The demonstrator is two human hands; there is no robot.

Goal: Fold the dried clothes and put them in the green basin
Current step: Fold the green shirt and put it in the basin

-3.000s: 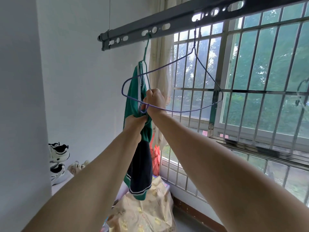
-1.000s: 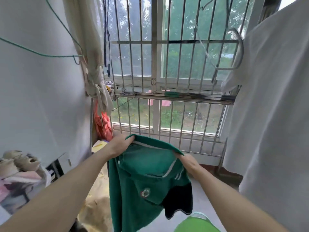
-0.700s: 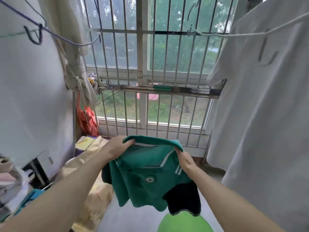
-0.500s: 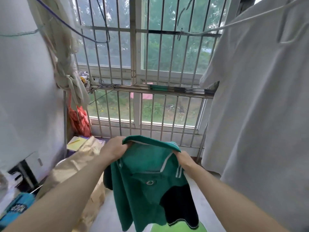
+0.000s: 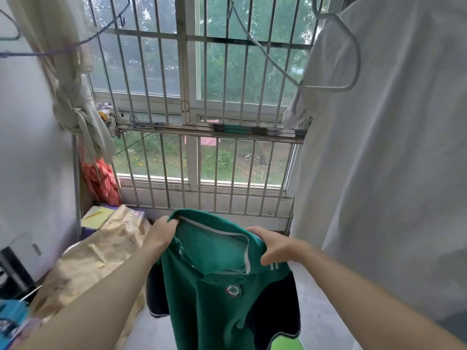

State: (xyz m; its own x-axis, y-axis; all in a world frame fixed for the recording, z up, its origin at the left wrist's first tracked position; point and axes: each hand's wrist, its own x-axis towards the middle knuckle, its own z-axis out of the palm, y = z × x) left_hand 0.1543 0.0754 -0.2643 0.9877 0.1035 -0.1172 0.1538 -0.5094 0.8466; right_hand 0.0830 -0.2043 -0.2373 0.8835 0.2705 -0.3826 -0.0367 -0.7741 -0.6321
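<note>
Head cam: 1 green shirt (image 5: 209, 274), L hand (image 5: 161, 236) + R hand (image 5: 278, 246) each gripping shoulder; 1 basin (image 5: 285, 344) below.

polo shirt (image 5: 214, 286) is hanging at 6 o'clock, left hand (image 5: 161, 236) gripping its 10 o'clock edge, right hand (image 5: 278, 246) its 2 o'clock edge | basin (image 5: 288, 343) is sitting beneath its hem, 5 o'clock | window grille (image 5: 192, 97) is standing behind, 12 o'clock | hanging garment (image 5: 391, 173) is occupying 3 o'clock | crumpled bag (image 5: 101, 256) is lying at 8 o'clock | knotted curtain (image 5: 78, 109) is hanging at 10 o'clock
</note>
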